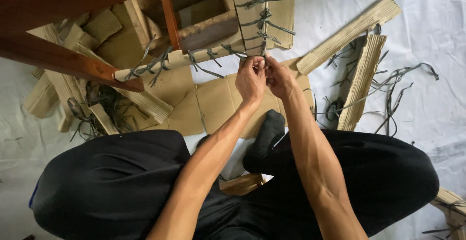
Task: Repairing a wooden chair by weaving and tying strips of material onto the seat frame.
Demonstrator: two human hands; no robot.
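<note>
Cardboard wrap (252,7) on the wooden leg sat just above both hands — left hand (251,80) and right hand (279,78) fingers pinched together on the grey strap (264,36) knot, mid-tie/untie, unclear which.

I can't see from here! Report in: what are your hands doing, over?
Left hand and right hand together, fingers pinching a grey strap on the cardboard-wrapped furniture leg. Strap scraps and cardboard pieces scattered on the white sheet. Nothing blocking.
</note>
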